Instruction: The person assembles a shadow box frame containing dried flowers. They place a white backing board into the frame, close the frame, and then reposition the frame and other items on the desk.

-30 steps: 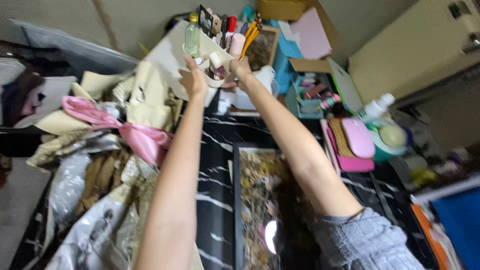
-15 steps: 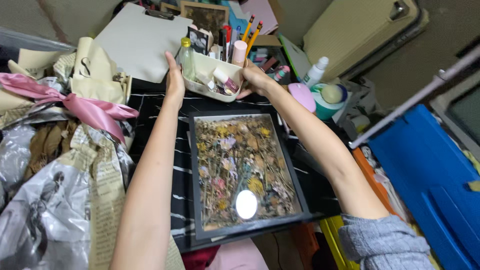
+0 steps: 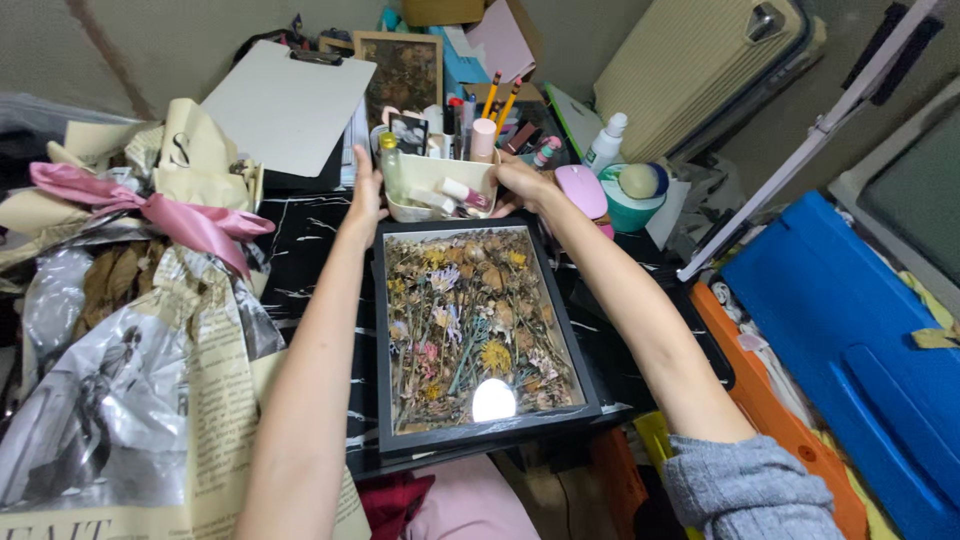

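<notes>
A white squeeze bottle point(image 3: 605, 143) with a pale label is standing at the surface's far edge, a teal round tub point(image 3: 632, 196) sitting just beside it.

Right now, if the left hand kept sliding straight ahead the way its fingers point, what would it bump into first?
Probably the white clipboard. The left hand rests against the side of the cream organizer tray, fingers pointing away from the person toward the clipboard's lower edge, though depth is hard to judge.

A cluttered home craft desk: a framed dried-flower picture point(image 3: 470, 335), wrapped bouquet point(image 3: 150, 300), clipboard point(image 3: 290, 105), and a suitcase point(image 3: 700, 70) beside.
</notes>
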